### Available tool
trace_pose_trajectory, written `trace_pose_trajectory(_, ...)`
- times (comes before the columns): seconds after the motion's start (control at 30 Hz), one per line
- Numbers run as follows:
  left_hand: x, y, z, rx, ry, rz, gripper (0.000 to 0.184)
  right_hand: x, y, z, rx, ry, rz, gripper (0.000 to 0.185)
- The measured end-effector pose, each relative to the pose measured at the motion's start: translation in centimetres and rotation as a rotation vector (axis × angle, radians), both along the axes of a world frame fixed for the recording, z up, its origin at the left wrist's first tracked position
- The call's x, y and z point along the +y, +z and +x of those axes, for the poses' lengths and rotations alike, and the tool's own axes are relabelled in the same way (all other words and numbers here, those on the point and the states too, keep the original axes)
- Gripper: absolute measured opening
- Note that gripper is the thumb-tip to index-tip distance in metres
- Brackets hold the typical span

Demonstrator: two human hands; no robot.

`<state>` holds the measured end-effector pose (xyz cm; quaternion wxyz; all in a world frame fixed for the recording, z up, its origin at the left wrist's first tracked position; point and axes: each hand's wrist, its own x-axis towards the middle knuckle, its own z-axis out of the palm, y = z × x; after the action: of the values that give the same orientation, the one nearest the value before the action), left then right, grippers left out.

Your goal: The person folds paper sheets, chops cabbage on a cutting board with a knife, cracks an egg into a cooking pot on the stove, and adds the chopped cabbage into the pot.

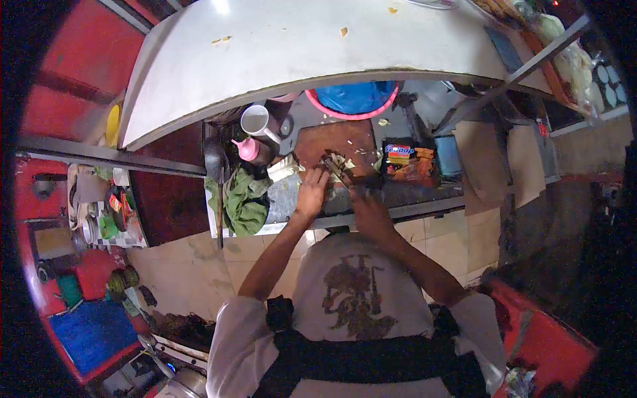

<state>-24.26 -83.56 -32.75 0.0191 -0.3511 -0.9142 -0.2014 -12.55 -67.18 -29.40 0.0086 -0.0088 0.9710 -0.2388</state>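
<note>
Knife (339, 174) in right hand (363, 203), blade near left hand (312, 190).

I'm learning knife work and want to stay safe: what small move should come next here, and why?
I'd probably draw the left hand back slightly before cutting: its fingertips seem very near the blade of the knife, which the right hand holds over the brown board and its pale pieces.
</note>
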Motion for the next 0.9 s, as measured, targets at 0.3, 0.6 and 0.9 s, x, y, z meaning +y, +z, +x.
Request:
trace_pose_trajectory(0.3,-0.5,0.0,0.0,-0.059,-0.042,0.061,0.027,-0.1,-0.6,-3.6,-0.032,-0.031,-0.224,0.051)
trace_pose_trajectory(0.6,-0.5,0.6,-0.2,-0.028,-0.044,0.122,0.019,0.0,-0.1,-0.5,-0.239,-0.037,-0.145,0.051)
trace_pose_trajectory(0.9,-0.9,0.8,-0.3,-0.048,-0.049,0.123,0.02,0.0,2.1,-1.6,-0.159,-0.024,-0.141,0.051)
